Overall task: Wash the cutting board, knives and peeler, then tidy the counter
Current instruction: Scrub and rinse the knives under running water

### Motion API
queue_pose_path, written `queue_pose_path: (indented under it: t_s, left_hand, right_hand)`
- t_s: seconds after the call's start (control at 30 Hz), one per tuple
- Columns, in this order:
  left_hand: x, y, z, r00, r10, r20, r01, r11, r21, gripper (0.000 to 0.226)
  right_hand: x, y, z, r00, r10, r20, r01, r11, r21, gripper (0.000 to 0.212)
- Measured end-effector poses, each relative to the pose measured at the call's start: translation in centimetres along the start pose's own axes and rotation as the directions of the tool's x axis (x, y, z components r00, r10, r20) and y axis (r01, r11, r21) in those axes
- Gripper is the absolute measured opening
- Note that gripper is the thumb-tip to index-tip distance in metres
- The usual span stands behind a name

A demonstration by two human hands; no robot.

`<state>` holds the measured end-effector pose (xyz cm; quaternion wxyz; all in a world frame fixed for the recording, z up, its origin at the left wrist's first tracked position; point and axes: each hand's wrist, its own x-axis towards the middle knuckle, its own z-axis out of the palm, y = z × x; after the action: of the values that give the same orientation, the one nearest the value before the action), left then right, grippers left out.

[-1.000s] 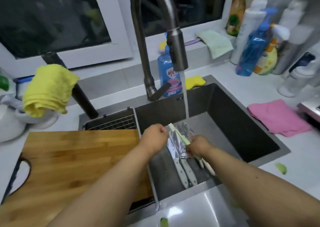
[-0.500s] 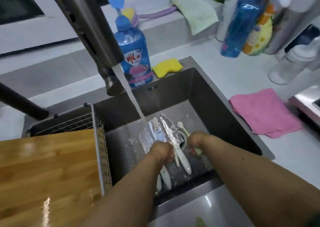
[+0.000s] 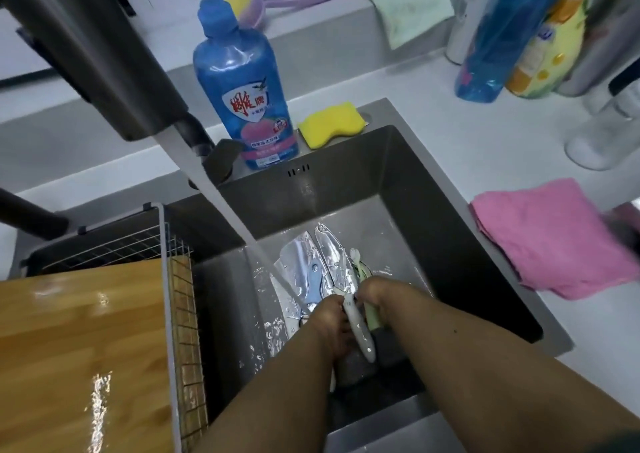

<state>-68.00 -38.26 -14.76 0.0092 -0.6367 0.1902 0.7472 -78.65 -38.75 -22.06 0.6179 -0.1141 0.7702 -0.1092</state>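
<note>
Several knives (image 3: pixel 311 272) with shiny blades and white handles lie fanned in the dark sink (image 3: pixel 433 217) under running water from the faucet (image 3: pixel 104 57). My left hand (image 3: pixel 329 321) grips their handles low in the basin. My right hand (image 3: pixel 377 296) holds the pale green peeler (image 3: pixel 358 262) just to the right of the blades. The wet wooden cutting board (image 3: pixel 79 355) lies on a wire rack (image 3: pixel 176 279) over the sink's left side.
A blue dish soap bottle (image 3: pixel 246 96) and a yellow sponge (image 3: pixel 330 125) stand on the sink's back rim. A pink cloth (image 3: pixel 550 238) lies on the right counter. Bottles (image 3: pixel 502 33) crowd the back right corner, with a pale green cloth (image 3: pixel 405 2) on the sill.
My head has leaned lower and closer over the sink. Both hands dropped toward the basin floor with the knives and peeler, which now fan out under the stream.
</note>
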Motion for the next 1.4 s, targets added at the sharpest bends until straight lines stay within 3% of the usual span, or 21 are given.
queue_pose_path:
  t_s: [0.1,0.17,0.27,0.4,0.47,0.5,0.57,0.67,0.77,0.83,1.0,1.13,1.2,1.3,1.4]
  left_hand:
    - [0.3,-0.1,-0.1,0.997,0.000,-0.079,0.000,1.000,-0.003,0.040]
    - [0.2,0.1,0.0,0.998,-0.005,-0.062,0.005,1.000,-0.001,0.030]
    - [-0.1,0.2,-0.1,0.999,-0.010,-0.033,0.009,1.000,-0.008,0.028]
    - [-0.5,0.3,-0.4,0.992,0.123,-0.001,-0.123,0.992,0.022,0.023]
    - [-1.4,0.5,-0.9,0.982,0.185,-0.026,-0.185,0.982,0.035,0.023]
    - [-2.0,0.6,-1.4,0.976,0.215,-0.029,-0.214,0.976,0.037,0.023]
    - [-3.8,0.6,-2.5,0.967,0.252,-0.027,-0.250,0.966,0.056,0.022]
    - [-6.4,0.3,-4.6,0.948,0.317,-0.030,-0.308,0.937,0.163,0.019]
    - [-8.0,-0.2,-6.6,0.931,0.363,-0.040,-0.341,0.903,0.263,0.017]
    - [-8.6,-0.6,-7.8,0.923,0.380,-0.060,-0.347,0.889,0.300,0.018]
    - [-8.8,-1.0,-10.0,0.917,0.393,-0.063,-0.357,0.883,0.306,0.006]
    - [-8.7,-1.5,-10.8,0.923,0.382,-0.051,-0.346,0.880,0.326,0.014]
    - [-8.8,-1.7,-10.7,0.924,0.380,-0.033,-0.348,0.876,0.335,0.015]
    - [-9.2,-1.8,-10.3,0.922,0.387,-0.015,-0.361,0.873,0.328,0.018]
    - [-9.2,-2.0,-10.1,0.920,0.392,-0.023,-0.362,0.868,0.341,0.019]
  right_hand:
    - [-0.2,0.2,-0.3,0.998,0.000,0.058,-0.002,1.000,0.029,0.029]
    - [-2.4,-0.4,-0.9,0.997,-0.014,0.070,0.010,0.998,0.054,0.023]
    - [-5.2,-0.9,-1.8,0.995,-0.011,0.097,0.003,0.997,0.077,0.028]
    - [-8.0,-1.4,-2.4,0.991,-0.056,0.125,0.045,0.995,0.092,0.034]
    - [-10.0,-1.8,-3.0,0.991,-0.124,0.056,0.119,0.989,0.085,0.030]
    - [-11.2,-2.0,-3.4,0.983,-0.181,-0.021,0.181,0.983,0.036,0.029]
    - [-13.4,-1.9,-4.4,0.933,-0.327,-0.149,0.289,0.929,-0.230,0.025]
    - [-15.1,-0.6,-4.7,0.847,-0.505,-0.165,0.367,0.780,-0.506,0.025]
    - [-15.8,1.0,-3.2,0.807,-0.589,-0.049,0.462,0.680,-0.570,0.019]
    - [-15.7,1.9,-2.1,0.794,-0.607,0.025,0.490,0.615,-0.617,0.027]
    - [-15.2,2.3,-1.9,0.740,-0.667,-0.085,0.438,0.574,-0.692,0.028]
    - [-17.8,2.7,-0.1,0.744,-0.667,0.047,0.532,0.547,-0.647,0.032]
    - [-17.3,2.5,0.2,0.732,-0.681,0.017,0.496,0.516,-0.698,0.031]
    - [-15.8,2.0,-0.8,0.740,-0.668,-0.079,0.404,0.535,-0.742,0.029]
    - [-16.2,2.3,-0.8,0.777,-0.628,-0.051,0.435,0.594,-0.677,0.032]
